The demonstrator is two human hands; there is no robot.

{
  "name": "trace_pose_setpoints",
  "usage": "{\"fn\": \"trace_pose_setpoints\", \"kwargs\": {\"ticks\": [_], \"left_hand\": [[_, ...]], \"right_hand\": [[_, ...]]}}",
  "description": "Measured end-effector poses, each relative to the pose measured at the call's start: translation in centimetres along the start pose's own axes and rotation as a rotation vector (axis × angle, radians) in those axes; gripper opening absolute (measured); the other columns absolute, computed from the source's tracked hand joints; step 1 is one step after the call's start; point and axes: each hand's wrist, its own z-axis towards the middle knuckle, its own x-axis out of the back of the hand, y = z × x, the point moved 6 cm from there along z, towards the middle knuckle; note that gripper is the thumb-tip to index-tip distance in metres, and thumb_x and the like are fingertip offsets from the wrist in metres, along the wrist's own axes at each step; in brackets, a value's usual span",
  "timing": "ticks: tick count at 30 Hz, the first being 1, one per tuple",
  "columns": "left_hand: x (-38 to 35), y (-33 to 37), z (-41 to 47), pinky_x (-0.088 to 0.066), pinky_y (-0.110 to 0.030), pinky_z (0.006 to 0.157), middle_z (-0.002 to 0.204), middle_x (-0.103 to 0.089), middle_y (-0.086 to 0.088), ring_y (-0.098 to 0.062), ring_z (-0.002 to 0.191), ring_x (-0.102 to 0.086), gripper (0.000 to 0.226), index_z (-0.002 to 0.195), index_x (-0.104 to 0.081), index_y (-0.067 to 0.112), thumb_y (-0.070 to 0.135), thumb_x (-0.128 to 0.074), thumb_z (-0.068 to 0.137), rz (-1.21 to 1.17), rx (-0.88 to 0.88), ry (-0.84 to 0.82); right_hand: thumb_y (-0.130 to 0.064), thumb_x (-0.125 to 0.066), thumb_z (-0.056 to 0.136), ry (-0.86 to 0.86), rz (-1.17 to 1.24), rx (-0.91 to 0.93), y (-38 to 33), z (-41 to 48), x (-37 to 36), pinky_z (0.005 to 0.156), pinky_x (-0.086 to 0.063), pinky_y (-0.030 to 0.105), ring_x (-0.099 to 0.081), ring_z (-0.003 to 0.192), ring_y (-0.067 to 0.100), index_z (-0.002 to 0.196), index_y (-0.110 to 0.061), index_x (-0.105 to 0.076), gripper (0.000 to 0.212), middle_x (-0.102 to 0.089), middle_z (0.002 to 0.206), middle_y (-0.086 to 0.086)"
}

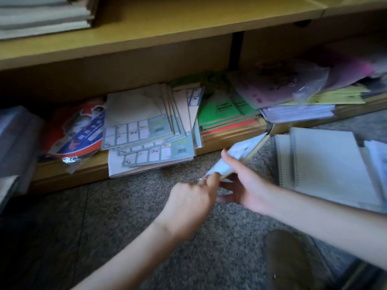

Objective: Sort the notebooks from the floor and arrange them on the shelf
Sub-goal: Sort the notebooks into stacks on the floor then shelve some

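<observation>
Both hands hold one thin notebook point(236, 151) tilted in the air above the floor point(125, 216), just in front of the bottom shelf point(83, 168). The right hand point(245, 189) grips it, thumb on top and fingers beneath; the left hand point(188, 197) pinches its near corner. Fanned notebooks point(146, 126) lie on the shelf, and spiral notebooks point(326, 162) lie on the floor at right.

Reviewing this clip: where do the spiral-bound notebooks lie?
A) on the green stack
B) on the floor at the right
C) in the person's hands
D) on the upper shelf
B, since the spiral-bound notebooks lie flat on the floor at the right, beside the bottom shelf.
</observation>
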Motion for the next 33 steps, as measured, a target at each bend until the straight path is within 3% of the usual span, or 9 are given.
{"fn": "trace_pose_setpoints", "kwargs": {"ticks": [3,5,7,9,11,16,23,26,33], "left_hand": [[0.6,3.1,-0.7,-0.023,-0.015,0.031,0.057,-0.062,0.001,-0.007,0.033,-0.051,0.022,0.087,-0.068,0.015,0.024,-0.056,0.070,-0.073,-0.044,-0.044],[0.8,3.2,-1.5,-0.034,-0.019,0.036,0.072,-0.067,0.002,-0.012,0.046,-0.060,0.030,0.090,-0.066,0.018,0.035,-0.042,0.084,-0.228,-0.004,-0.059],[0.3,1.9,-2.1,-0.050,-0.025,0.062,0.100,-0.068,0.000,-0.018,0.082,-0.067,0.041,0.102,-0.062,0.020,0.048,-0.034,0.091,-0.375,0.051,-0.059],[-0.4,-0.5,-2.6,-0.041,-0.033,0.098,0.136,-0.049,-0.010,-0.023,0.125,-0.047,0.052,0.122,-0.052,0.017,0.054,-0.041,0.088,-0.444,0.222,-0.025],[-1.2,-3.2,-3.2,-0.033,-0.032,0.106,0.148,-0.027,-0.007,-0.017,0.135,-0.032,0.070,0.134,-0.036,0.018,0.056,-0.058,0.080,-0.642,0.498,-0.033],[-2.1,-3.2,-3.8,-0.056,-0.028,0.056,0.095,-0.072,-0.010,-0.017,0.072,-0.069,0.047,0.109,-0.060,0.003,0.030,-0.076,0.074,-1.752,0.958,-0.162],[7.8,-6.8,-1.4,-0.037,-0.019,0.035,0.068,-0.065,0.006,-0.007,0.039,-0.046,0.014,0.097,-0.054,0.020,0.024,-0.057,0.084,-1.375,0.778,0.442],[12.2,-9.1,-0.8,-0.036,-0.020,0.029,0.072,-0.064,0.003,-0.010,0.041,-0.048,0.019,0.095,-0.052,0.015,0.025,-0.055,0.079,-1.312,0.716,0.652],[19.1,-16.7,-0.4,-0.041,-0.021,0.033,0.079,-0.069,-0.006,-0.007,0.044,-0.056,0.015,0.097,-0.056,0.011,0.021,-0.058,0.086,-1.152,0.760,0.693]], "right_hand": [[-0.015,-0.053,0.094,0.312,0.046,0.117,1.5,-1.6,0.8,0.050,-0.049,0.024,-0.064,0.065,0.020,0.094,-0.013,-0.057,0.005,-0.066,0.083,0.008],[-0.010,-0.056,0.092,0.408,-0.030,0.214,1.9,-2.5,1.4,0.053,-0.046,0.024,-0.064,0.066,0.018,0.083,-0.015,-0.057,0.010,-0.068,0.081,0.004],[-0.016,-0.060,0.091,0.440,-0.099,0.303,1.8,-3.3,1.8,0.055,-0.048,0.025,-0.065,0.067,0.021,0.084,-0.016,-0.059,0.006,-0.070,0.083,0.004],[-0.022,-0.060,0.091,0.449,-0.180,0.431,0.9,-4.2,1.7,0.054,-0.049,0.023,-0.065,0.067,0.013,0.089,-0.015,-0.061,0.008,-0.070,0.083,-0.001],[-0.023,-0.059,0.091,0.412,-0.242,0.587,-0.6,-5.0,1.1,0.058,-0.048,0.012,-0.063,0.069,-0.008,0.089,-0.019,-0.061,0.004,-0.068,0.087,-0.015],[-0.018,-0.055,0.092,0.293,-0.302,0.816,-3.9,-5.9,-1.1,0.065,-0.047,0.010,-0.063,0.079,-0.008,0.089,-0.022,-0.060,0.007,-0.068,0.088,-0.017],[-0.009,-0.042,0.098,0.120,-0.341,1.029,-9.7,-6.9,-3.9,0.067,-0.045,0.007,-0.061,0.079,-0.008,0.114,-0.019,-0.055,0.023,-0.068,0.087,-0.025],[-0.019,-0.053,0.093,-0.063,-0.444,1.098,-12.2,-8.4,-6.4,0.060,-0.049,0.023,-0.063,0.067,0.012,0.123,-0.026,-0.050,0.031,-0.071,0.080,0.000],[-0.021,-0.056,0.086,-0.444,-0.486,1.112,-15.8,-11.7,-15.7,0.049,-0.044,0.021,-0.056,0.056,0.015,0.134,-0.040,-0.036,0.055,-0.071,0.095,0.001]]}}
